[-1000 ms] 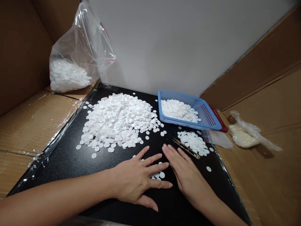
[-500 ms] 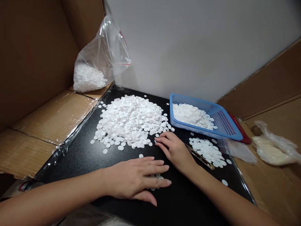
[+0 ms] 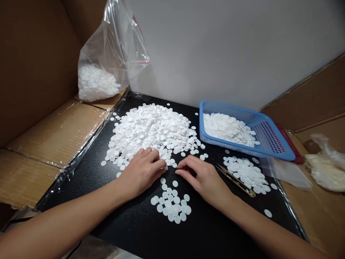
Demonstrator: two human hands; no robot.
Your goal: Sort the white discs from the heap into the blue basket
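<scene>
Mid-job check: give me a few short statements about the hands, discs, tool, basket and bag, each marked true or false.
1. White discs lie in the blue basket. True.
2. The left hand is inside the blue basket. False: it is at the near edge of the large disc pile.
3. The clear bag contains white pieces. True.
4. The right hand grips the metal tool. False: the tool lies on the black table.
5. The metal tool is beside the small disc pile near the blue basket. True.
</scene>
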